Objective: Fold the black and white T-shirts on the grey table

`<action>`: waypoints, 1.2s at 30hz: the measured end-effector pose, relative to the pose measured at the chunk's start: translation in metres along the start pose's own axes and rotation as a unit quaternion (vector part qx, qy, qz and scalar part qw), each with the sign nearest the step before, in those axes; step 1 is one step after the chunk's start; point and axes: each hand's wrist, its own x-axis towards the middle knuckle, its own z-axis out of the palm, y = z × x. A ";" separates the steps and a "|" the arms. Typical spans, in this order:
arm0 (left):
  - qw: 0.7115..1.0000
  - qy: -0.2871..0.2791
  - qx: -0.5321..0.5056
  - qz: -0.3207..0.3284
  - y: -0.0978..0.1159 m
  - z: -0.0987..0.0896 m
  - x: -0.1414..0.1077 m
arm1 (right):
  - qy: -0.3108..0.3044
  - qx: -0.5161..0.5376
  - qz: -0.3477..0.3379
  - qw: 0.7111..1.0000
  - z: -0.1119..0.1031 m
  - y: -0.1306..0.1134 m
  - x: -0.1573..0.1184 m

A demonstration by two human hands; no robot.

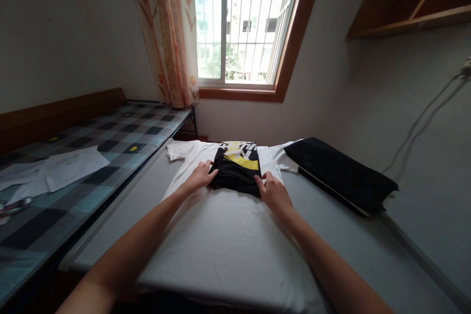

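Note:
A white T-shirt (221, 235) lies spread out on the table, its sleeves at the far end and its lower part towards me. On its chest area rests a black folded garment (235, 179) with a yellow and white print. My left hand (200, 175) pinches the near left edge of the black garment between thumb and fingers. At the near right corner, my right hand (274, 192) grips it the same way, with the wrist over the white shirt. The fingertips are partly hidden against the dark cloth.
A black flat-sided bundle (338, 174) lies on the grey table (121, 216) at the right, touching a sleeve. Left stands a bed with a checked mattress (154, 130) and papers (75, 167). A curtain (172, 34) hangs beside the window; a shelf (412, 24) is upper right.

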 end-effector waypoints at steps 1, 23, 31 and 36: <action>0.999 -0.014 -0.036 -0.008 -0.002 -0.003 0.001 | -0.009 0.001 0.024 1.000 0.000 0.002 0.003; 0.797 -0.127 -0.583 -0.093 0.009 0.007 -0.003 | -0.020 0.233 0.064 0.970 0.020 0.011 0.017; 0.738 -0.064 -0.664 -0.104 0.029 0.004 -0.005 | 0.004 0.580 0.142 0.802 0.012 0.021 0.026; 0.702 -0.098 -0.698 -0.096 0.066 0.006 -0.018 | 0.115 0.622 0.213 0.745 -0.023 0.037 0.041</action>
